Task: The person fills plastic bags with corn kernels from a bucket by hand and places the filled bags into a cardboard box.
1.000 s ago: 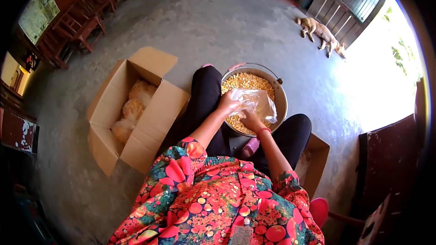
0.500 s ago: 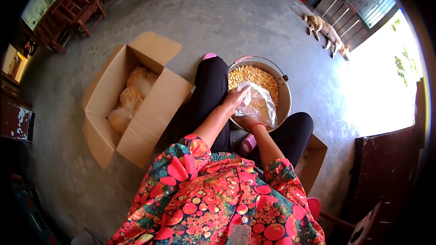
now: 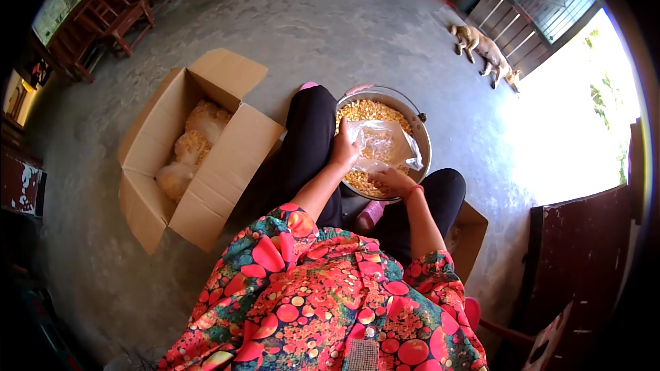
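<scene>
A metal bucket (image 3: 427, 148) of yellow corn kernels (image 3: 370, 108) stands between my knees. Over the kernels lies a clear plastic bag (image 3: 405, 149), its mouth spread, with kernels showing through or inside it. My left hand (image 3: 346, 148) grips the bag's left edge, thumb pointing up along it. Just below the bag, at the near side of the bucket, my right hand (image 3: 394, 181) touches the kernels. Its fingers reach left, look apart, and are partly hidden in the corn.
On the left, an open cardboard box (image 3: 227, 172) holds several filled bags (image 3: 192, 148) of corn. Another cardboard box (image 3: 469, 242) stands by my right knee. A dog (image 3: 485, 53) lies near the bright doorway. Wooden chairs (image 3: 117, 24) line the far left wall.
My right hand has drawn away from the bag toward the bucket's near right side, down to the kernels. My left hand has shifted left, and the bag is spread wider.
</scene>
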{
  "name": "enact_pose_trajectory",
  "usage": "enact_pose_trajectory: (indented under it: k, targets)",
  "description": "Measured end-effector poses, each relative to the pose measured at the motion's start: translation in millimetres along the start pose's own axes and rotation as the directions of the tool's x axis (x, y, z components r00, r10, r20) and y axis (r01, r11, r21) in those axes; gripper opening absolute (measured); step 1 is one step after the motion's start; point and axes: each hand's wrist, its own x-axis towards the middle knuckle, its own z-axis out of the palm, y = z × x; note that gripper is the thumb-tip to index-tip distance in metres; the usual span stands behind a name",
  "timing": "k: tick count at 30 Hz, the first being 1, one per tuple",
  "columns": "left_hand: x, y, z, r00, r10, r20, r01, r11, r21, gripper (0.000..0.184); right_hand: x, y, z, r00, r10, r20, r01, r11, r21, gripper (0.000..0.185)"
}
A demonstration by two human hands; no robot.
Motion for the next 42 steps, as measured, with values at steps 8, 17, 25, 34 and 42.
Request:
enact_pose_trajectory:
  k: [8, 17, 25, 34, 42]
  targets:
    - [-0.6, 33.4, -20.4, 0.975, -0.096, 0.199, 0.082, 0.994, 0.076, 0.076, -34.6, -26.9, -37.7, 0.984, -0.152, 0.089, 0.056, 0.749, 0.660, 0.018]
    - [-3.2, 11.9, -8.7, 0.981, 0.140, 0.132, -0.142, 0.990, 0.008, 0.052, 13.1, -33.3, -16.8, 0.843, -0.354, -0.404, 0.450, 0.877, 0.170, 0.026]
    - [-2.7, 35.4, -17.3, 0.971, 0.147, 0.187, -0.140, 0.989, -0.051, 0.043, -20.7, -18.4, 2.8, 0.961, -0.233, 0.147, 0.232, 0.972, 0.024, 0.024]
    - [-8.4, 48.6, -28.9, 0.915, 0.190, 0.356, -0.184, 0.982, -0.050, 0.023, 37.4, 6.7, 44.0, 0.988, -0.124, -0.096, 0.026, 0.732, -0.681, 0.040]
    - [-16.7, 38.5, -27.5, 0.948, 0.175, 0.266, -0.228, 0.956, 0.183, 0.038, 77.9, 39.8, 54.9, 0.924, -0.377, -0.070, 0.298, 0.822, -0.486, 0.042]
